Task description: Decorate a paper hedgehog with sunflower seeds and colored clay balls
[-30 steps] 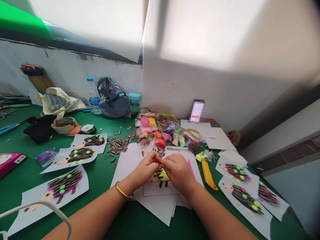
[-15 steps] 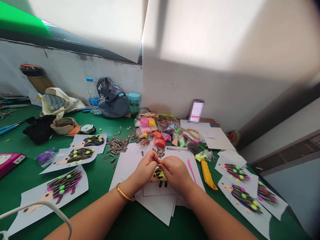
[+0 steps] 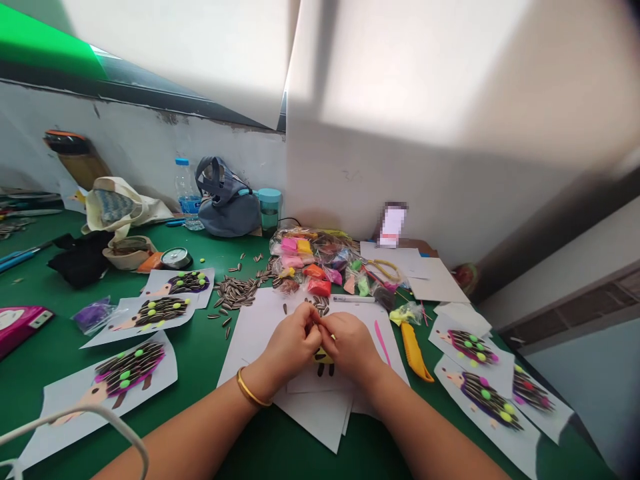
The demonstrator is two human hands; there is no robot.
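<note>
Danger spot: yellow piece (image 3: 326,361) lies on white paper (image 3: 255,327) right under meeting fingertips, mostly covered; dropped knuckle might dent it or knock dark bits loose, hands blocking view of it. Loose seeds (image 3: 323,307) just beyond hands: forward sweep could scatter them. Pose now: left hand (image 3: 294,340), right hand (image 3: 352,343) angled inward, backs up, forearms (image 3: 200,420) converging in V. Fingers curled, tips together; how tightly closed, whether anything pinched between, can't tell.
</note>
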